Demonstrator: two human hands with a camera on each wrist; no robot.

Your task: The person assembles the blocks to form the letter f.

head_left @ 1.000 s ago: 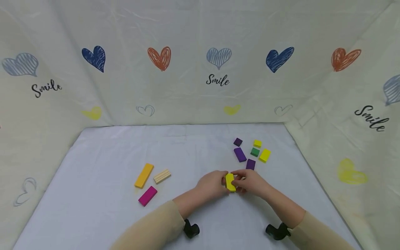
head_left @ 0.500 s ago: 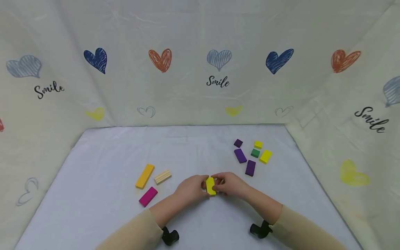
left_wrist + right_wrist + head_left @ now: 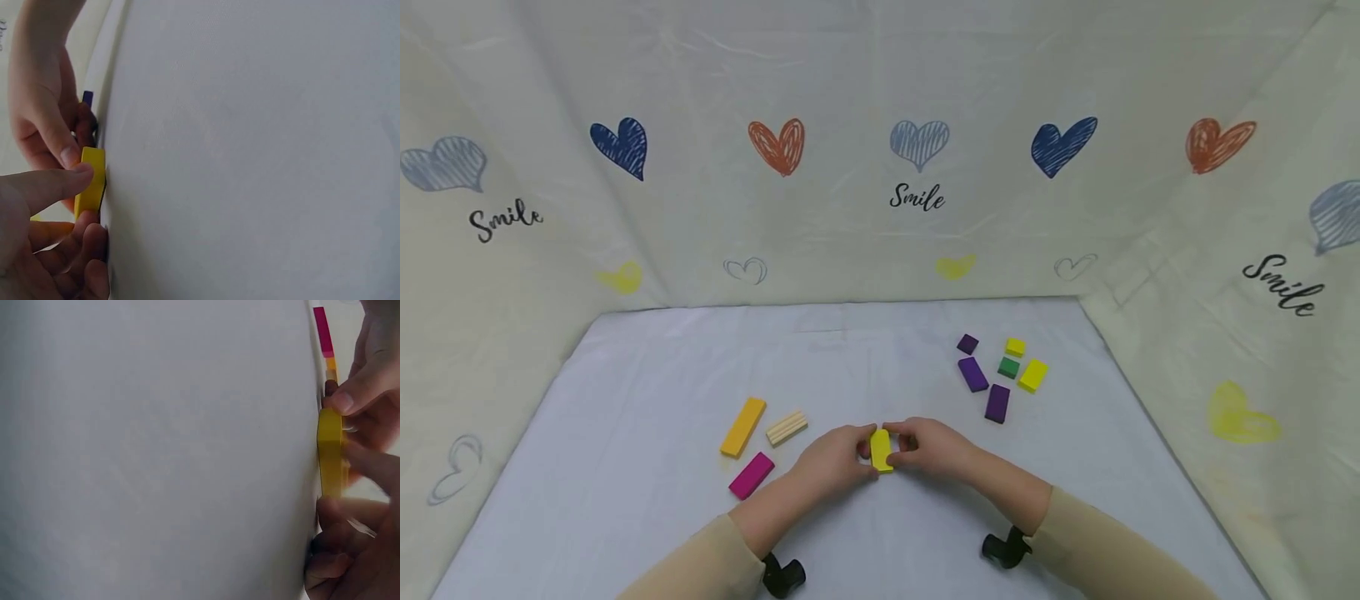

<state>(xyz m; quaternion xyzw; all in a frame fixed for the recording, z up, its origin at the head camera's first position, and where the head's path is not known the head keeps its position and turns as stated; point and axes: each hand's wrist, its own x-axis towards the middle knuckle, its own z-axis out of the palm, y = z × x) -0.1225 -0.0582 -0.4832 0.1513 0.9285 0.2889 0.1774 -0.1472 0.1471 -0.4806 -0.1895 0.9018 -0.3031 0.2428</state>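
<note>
- Left hand (image 3: 842,458): thumb and fingers pinching a yellow block (image 3: 881,451) from its left side; gap between them only as wide as the piece.
- Right hand (image 3: 936,446): curled onto the same block from its right side, thumb on it, index at its far end; no daylight to speak of between fingers and piece.
- Block sits between my two hands, long side pointing roughly away from me, low over the white cloth (image 3: 625,500). Cannot tell whether its underside bears on the cloth, nor whether it is one piece or two pressed together.
- Step in hand, as I judge it: a two-handed hold, lining up or steadying the piece.
- Next move, my reading: calls for keeping both pinches even, then easing one side off first so the block does not twist.
- Just left of the grip: ridged wooden block (image 3: 787,429); past it, orange block (image 3: 743,427); left and nearer me, magenta block (image 3: 752,476). None touching my fingers.
- Right and beyond the grip: dark purple block (image 3: 997,403) nearest, then purple block (image 3: 973,374), green block (image 3: 1009,367), slanted yellow block (image 3: 1033,376).
- Farthest out that way: small purple block (image 3: 967,343), small yellow block (image 3: 1015,347).
</note>
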